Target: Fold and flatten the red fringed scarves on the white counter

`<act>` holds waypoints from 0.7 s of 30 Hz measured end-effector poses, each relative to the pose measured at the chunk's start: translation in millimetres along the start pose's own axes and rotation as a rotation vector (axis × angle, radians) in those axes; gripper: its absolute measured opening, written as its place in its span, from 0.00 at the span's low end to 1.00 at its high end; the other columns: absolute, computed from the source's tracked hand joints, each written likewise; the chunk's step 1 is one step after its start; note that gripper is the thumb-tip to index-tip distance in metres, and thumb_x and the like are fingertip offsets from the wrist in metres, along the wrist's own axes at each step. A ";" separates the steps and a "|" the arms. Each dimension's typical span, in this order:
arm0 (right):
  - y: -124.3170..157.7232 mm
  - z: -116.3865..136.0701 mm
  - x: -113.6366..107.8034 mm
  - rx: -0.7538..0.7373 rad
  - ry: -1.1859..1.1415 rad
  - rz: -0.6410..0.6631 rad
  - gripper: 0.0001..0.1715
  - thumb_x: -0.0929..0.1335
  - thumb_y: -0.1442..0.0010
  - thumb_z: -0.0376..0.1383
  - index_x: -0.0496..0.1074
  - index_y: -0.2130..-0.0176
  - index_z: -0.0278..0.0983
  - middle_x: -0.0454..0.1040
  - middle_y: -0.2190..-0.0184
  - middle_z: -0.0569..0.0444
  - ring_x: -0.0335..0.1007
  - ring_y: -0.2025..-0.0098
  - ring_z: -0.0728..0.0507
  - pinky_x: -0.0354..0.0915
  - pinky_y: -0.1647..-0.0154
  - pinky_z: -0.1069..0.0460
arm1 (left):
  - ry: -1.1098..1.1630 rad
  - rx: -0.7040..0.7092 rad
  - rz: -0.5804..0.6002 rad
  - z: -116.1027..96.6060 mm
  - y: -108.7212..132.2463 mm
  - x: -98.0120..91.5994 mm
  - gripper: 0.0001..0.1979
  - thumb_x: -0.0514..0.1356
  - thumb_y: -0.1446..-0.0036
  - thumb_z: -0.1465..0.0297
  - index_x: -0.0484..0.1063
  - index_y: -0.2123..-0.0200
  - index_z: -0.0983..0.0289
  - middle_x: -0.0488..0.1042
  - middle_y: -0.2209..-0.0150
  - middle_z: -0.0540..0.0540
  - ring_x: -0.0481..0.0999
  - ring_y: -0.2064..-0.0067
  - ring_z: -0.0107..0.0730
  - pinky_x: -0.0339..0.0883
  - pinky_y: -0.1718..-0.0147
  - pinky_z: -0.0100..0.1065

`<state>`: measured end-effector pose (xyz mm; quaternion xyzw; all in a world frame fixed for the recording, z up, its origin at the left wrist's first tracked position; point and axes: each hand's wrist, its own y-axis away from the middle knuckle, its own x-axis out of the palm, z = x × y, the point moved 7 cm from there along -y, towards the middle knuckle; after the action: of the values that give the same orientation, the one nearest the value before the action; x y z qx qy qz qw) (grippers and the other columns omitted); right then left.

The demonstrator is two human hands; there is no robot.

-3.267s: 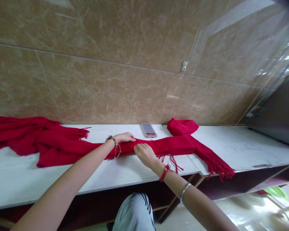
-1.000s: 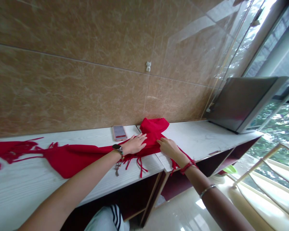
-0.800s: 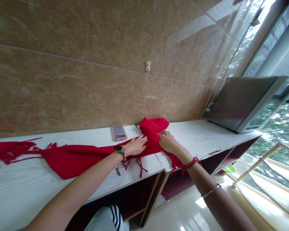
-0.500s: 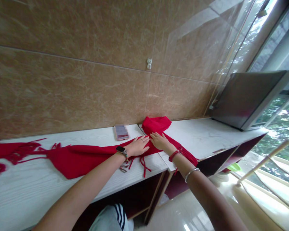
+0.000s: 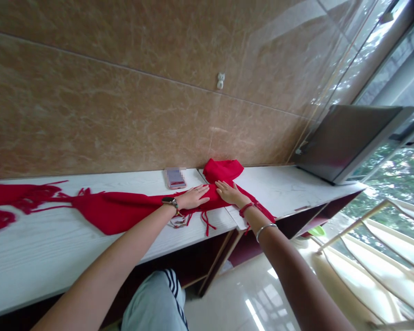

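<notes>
A long red fringed scarf (image 5: 117, 210) lies stretched across the white countertop (image 5: 48, 248). My left hand (image 5: 194, 196) rests flat on the scarf, fingers stretched out, a watch and bracelets on the wrist. My right hand (image 5: 228, 192) lies flat on the scarf right beside it, fingers extended, a red string and a metal bangle on the wrist. Beyond both hands the scarf bunches into a folded heap (image 5: 223, 168) against the wall. Its fringe (image 5: 207, 224) hangs over the counter's front edge.
A phone (image 5: 175, 178) lies on the counter just behind my left hand. More red fabric (image 5: 7, 207) sits at the far left. A dark slanted panel (image 5: 345, 138) stands at the right end by the window. A brown marble wall backs the counter.
My right hand has slid left along the scarf from its heap until it sits beside my left hand. The view has shifted right since the earliest frame.
</notes>
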<state>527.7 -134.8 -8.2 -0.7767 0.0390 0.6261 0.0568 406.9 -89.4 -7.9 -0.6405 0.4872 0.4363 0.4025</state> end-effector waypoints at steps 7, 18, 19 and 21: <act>-6.6 7.1 -45.9 0.065 -0.102 -0.250 0.26 0.55 0.37 0.39 0.56 0.42 0.34 0.53 0.40 0.42 0.43 0.38 0.36 0.44 0.43 0.31 | -0.075 -0.021 -0.108 30.0 68.4 -28.3 0.28 0.48 0.41 0.58 0.52 0.41 0.66 0.51 0.39 0.63 0.51 0.39 0.40 0.46 0.43 0.37; 25.2 62.2 -62.6 -0.345 -0.048 -0.178 0.18 0.60 0.43 0.30 0.70 0.54 0.33 0.73 0.56 0.46 0.68 0.55 0.43 0.63 0.53 0.50 | -0.442 -0.158 -0.316 -2.3 75.8 -28.9 0.09 0.53 0.46 0.74 0.68 0.61 0.66 0.72 0.62 0.58 0.72 0.61 0.38 0.65 0.63 0.36; 26.5 62.6 -59.6 -0.339 -0.024 -0.169 0.17 0.60 0.43 0.29 0.70 0.55 0.33 0.74 0.57 0.46 0.69 0.56 0.43 0.64 0.55 0.51 | -0.449 -0.160 -0.326 -3.3 74.0 -29.8 0.09 0.52 0.46 0.77 0.68 0.63 0.66 0.72 0.63 0.58 0.72 0.61 0.38 0.65 0.63 0.36; 28.1 63.2 -55.0 -0.341 -0.001 -0.162 0.16 0.61 0.44 0.28 0.70 0.56 0.33 0.75 0.59 0.47 0.71 0.60 0.44 0.65 0.59 0.52 | -0.453 -0.159 -0.356 -4.7 73.7 -35.4 0.09 0.50 0.45 0.78 0.68 0.63 0.66 0.72 0.63 0.58 0.72 0.61 0.37 0.65 0.62 0.36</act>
<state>451.1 -154.5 31.1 -0.7755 -0.1303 0.6172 -0.0252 330.7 -99.0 20.5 -0.6318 0.2292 0.5273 0.5198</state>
